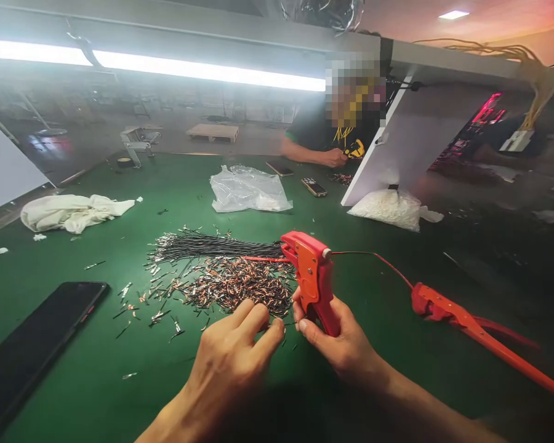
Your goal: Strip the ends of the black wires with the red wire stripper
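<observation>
My right hand (346, 344) is wrapped round the grip of a red pistol-shaped wire stripper (310, 274), held upright with its jaws toward the left. My left hand (240, 347) is closed in a pinch just left of it. Between the fingertips of both hands runs a thin dark wire (292, 323), partly hidden by the fingers. Behind them lies a bundle of black wires (221, 245) with bare ends at the left. In front of the bundle is a heap of short copper and black wire scraps (240, 283).
Red long-handled pliers (461, 317) lie at right, a large black phone (41, 344) at left. Farther back are a white cloth (74, 212), a clear plastic bag (249, 187), a bag of white pieces (388, 209) and a small phone (314, 186). Another person (323, 147) sits across the green table (157, 394).
</observation>
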The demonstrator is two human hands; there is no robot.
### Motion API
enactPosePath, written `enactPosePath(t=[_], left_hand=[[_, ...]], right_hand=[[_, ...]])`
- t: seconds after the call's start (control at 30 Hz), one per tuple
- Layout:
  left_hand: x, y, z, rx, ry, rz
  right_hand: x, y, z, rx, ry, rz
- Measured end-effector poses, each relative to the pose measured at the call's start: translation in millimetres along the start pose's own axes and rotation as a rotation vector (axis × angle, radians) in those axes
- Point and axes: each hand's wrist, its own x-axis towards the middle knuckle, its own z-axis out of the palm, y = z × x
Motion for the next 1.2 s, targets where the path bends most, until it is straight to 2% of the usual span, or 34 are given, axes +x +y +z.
enactPosePath(t=[0.1,0.23,0.37,0.47,0.6,0.7,0.83,1.0,1.1,1.2], left_hand=[[-1,4,1.7,-0.032,-0.012,0.034],[-6,8,3.8,-0.066,-0.046,0.01],[-10,8,5.5,-0.031,-0.069,-0.06],[-10,7,5.4,-0.025,-0.037,-0.102],[-8,7,4.5,0.009,0.024,-0.114],[-7,8,5.9,0.018,0.028,-0.107],[-5,10,8.8,0.028,0.028,-0.083],[-1,6,5.5,0.01,0.063,-0.112],[-2,-5,-3.1,0.0,0.147,-0.202],[0,-15,-16.7,0.027,0.277,-0.291]], right_hand=[[1,1,-1,-0.109,0.06,-0.014],[5,4,-8,-0.233,0.122,-0.011],[9,3,-14,-0.254,0.114,0.037],[10,0,-15,-0.262,0.083,0.077],[7,-7,-11,-0.039,0.042,0.09],[5,-10,-7,0.124,-0.027,0.144],[4,-8,-4,0.198,-0.096,0.174],[3,-7,-10,0.298,-0.099,0.196],[2,-7,-16,0.441,-0.138,0.239],[2,-1,-17,0.61,-0.276,0.234]])
